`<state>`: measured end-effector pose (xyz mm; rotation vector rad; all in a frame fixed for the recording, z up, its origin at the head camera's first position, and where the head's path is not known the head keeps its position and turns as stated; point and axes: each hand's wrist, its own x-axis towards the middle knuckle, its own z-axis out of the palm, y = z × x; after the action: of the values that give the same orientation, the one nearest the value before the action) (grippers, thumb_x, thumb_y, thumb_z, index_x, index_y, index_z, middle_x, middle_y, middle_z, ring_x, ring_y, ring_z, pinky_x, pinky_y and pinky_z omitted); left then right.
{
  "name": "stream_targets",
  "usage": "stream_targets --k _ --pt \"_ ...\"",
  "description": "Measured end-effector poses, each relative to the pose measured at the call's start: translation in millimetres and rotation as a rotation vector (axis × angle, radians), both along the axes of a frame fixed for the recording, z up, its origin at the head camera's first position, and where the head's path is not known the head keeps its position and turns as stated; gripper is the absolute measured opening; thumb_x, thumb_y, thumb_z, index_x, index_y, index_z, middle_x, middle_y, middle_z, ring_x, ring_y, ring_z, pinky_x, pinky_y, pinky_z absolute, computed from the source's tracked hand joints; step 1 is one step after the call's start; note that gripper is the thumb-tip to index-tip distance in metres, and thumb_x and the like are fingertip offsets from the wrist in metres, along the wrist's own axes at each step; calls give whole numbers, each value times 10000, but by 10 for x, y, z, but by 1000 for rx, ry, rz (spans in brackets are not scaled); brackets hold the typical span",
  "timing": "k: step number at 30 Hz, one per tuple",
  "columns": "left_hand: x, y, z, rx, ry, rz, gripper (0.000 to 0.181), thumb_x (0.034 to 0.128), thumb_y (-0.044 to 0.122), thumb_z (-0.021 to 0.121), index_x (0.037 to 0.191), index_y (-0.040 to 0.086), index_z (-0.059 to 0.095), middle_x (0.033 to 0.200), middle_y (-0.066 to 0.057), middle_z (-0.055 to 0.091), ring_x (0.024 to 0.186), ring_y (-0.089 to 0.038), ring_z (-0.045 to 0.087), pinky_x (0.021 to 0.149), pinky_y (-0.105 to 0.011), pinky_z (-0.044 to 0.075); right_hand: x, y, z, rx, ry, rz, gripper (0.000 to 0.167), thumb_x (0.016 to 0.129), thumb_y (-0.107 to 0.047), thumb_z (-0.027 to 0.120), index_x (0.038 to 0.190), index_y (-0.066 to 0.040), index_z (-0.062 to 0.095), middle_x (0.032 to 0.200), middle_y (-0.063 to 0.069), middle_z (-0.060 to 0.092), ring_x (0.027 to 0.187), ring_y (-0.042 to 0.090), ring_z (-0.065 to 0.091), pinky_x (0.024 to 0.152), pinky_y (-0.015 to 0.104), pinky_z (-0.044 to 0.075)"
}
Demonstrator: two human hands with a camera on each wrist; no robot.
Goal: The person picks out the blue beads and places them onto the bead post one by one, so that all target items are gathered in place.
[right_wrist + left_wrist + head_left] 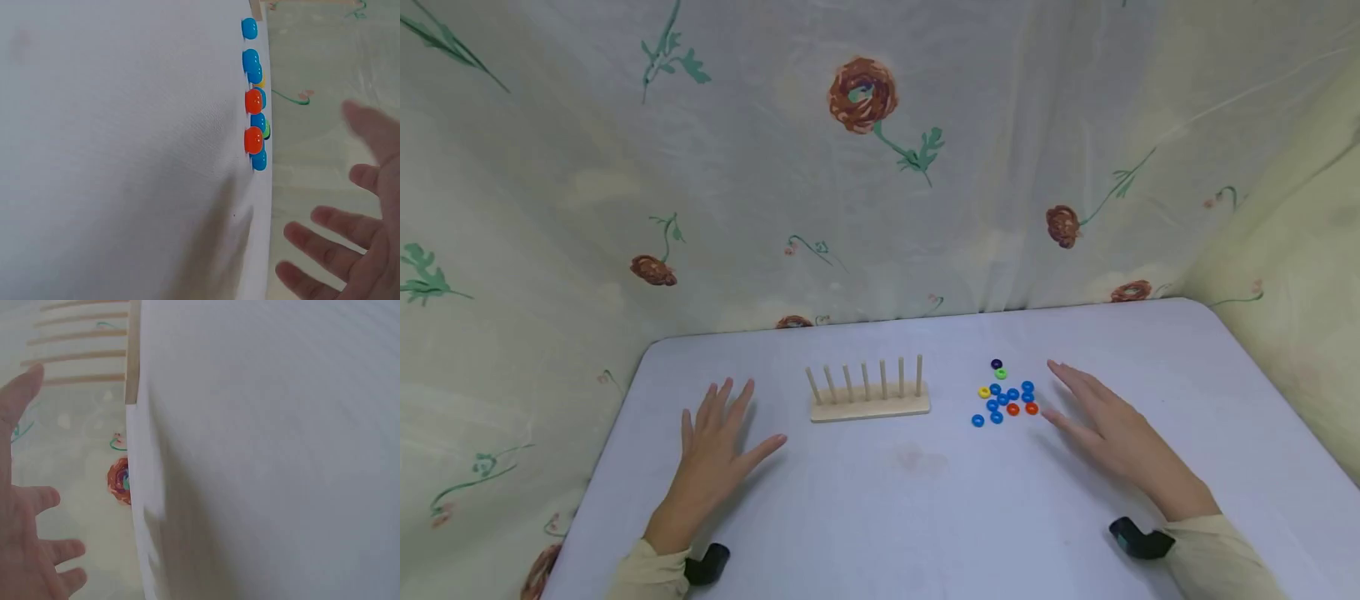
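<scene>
A light wooden peg stand point(870, 407) with a row of several upright pegs stands near the middle of the table, its pegs bare. To its right lies a loose group of small rings: several blue rings point(1013, 394), two orange-red rings point(1032, 408), a yellow ring point(984, 392), a green ring point(1001, 374) and a dark purple ring point(996, 364). My left hand point(711, 454) hovers left of the stand, fingers spread, holding nothing. Just right of the rings, my right hand point(1123, 437) is held above the table with fingers extended and nothing in it.
The white table point(880, 525) has rounded far corners. Behind it and at both sides hangs a pale curtain point(737, 167) with a flower print. A black strap piece point(1141, 540) sits at the right wrist, and another point(707, 565) at the left.
</scene>
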<state>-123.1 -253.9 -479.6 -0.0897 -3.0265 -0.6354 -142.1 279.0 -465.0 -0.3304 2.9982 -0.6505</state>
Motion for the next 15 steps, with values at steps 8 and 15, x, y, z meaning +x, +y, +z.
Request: stream_targets --k 8,15 --pt "-216 143 -99 298 7 22 826 886 395 814 1545 58 448 1535 -227 518 1508 -452 345 1230 -757 92 -231 -8 -164 -170 19 -27 451 1013 -190 671 1441 -83 572 1305 193 669 1057 320 681 890 518 612" --pt "-348 309 -135 415 76 23 638 820 259 887 1364 40 636 1273 -167 721 1389 -386 535 1224 -775 44 -423 21 -286 -250 -23 -67 388 1006 -230 690 1379 -131 639 1222 141 715 1009 260 677 843 366 606"
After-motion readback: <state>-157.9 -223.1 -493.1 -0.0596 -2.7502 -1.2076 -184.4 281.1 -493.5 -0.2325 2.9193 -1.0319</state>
